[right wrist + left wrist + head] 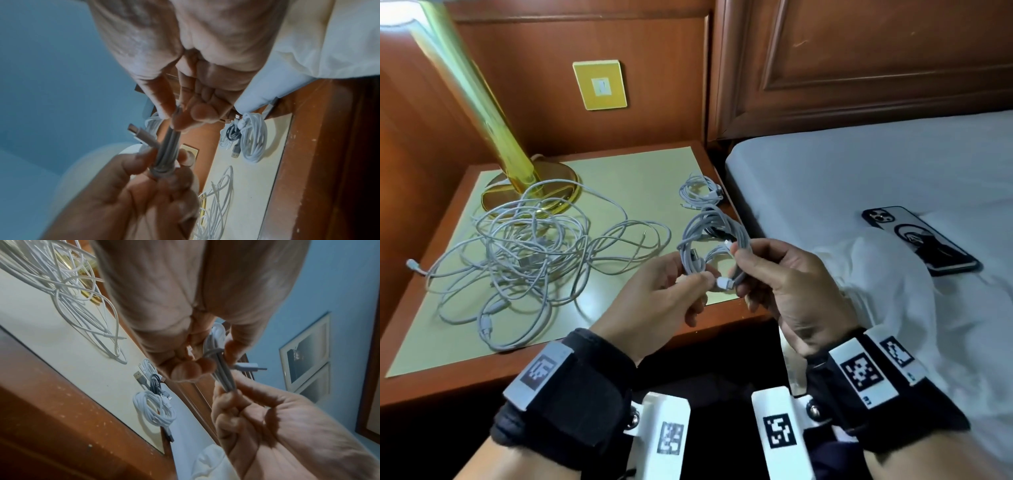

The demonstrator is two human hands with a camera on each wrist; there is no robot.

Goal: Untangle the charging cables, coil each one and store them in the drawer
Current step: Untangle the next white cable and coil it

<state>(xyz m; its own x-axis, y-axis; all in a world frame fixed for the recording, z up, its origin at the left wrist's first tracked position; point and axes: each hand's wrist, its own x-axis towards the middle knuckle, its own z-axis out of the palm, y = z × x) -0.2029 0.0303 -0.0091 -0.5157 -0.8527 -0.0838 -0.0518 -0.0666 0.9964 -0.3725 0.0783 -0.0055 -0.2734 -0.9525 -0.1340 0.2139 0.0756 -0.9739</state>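
Item: coiled cable, grey-white, held between both hands above the near right corner of the bench.

Grip, left: left hand pinches the lower part of the coil between thumb and fingertips, fingers curled round the bundled strands.

Grip, right: right hand pinches the same bundle a little higher, thumb and forefinger closed narrowly on the strands; a free white plug end sticks out between the two hands.

Orientation: in the wrist views the bundle's long axis runs straight from one grip to the other, both hands touching it, neither clearly nearer. The loose plug lies on the left hand's side, so the tail looks ready for wrapping or tucking; that is a judgement.

Finished stock: two or three small coiled cables lie on the bench beyond the hands, near its far right edge, one dark among them in the wrist views.

Remaining: a large tangle of white cables spreads across the bench to the left, partly over the brass lamp base, well apart from the hands.

Drawer: not in view.

Also present: bed to the right with a phone lying on it
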